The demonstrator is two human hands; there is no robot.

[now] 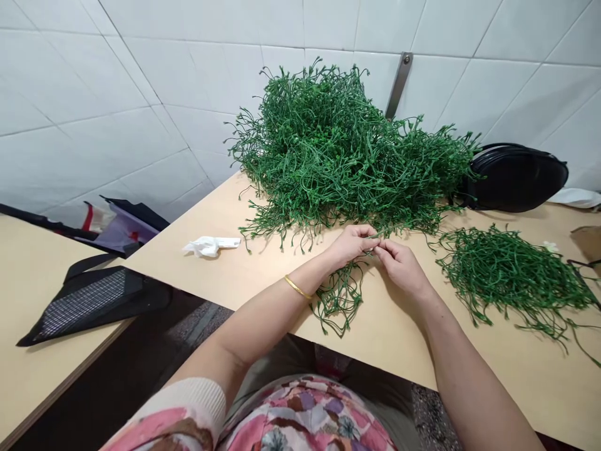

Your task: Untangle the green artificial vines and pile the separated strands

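Observation:
My left hand [353,244], with a gold bangle [297,287] on its wrist, is closed with its fingertips pinching green artificial stems. My right hand [397,263] meets it fingertip to fingertip, also in a pinch; the stem between them is mostly hidden by the fingers. Below my left hand a small bunch of green plastic stems [342,298] lies on the table near its front edge. Just beyond both hands rises a large tangled heap of the same green stems [328,150], with small bud-like tips. To the right lies a smaller, flatter pile of stems [511,272].
The pale wooden table [263,275] stands against a white tiled wall [225,69]. A crumpled white tissue [209,245] lies at left, a black round bag [519,176] at back right. On a second table at left lies a black mesh bag [89,300]. A gap separates the tables.

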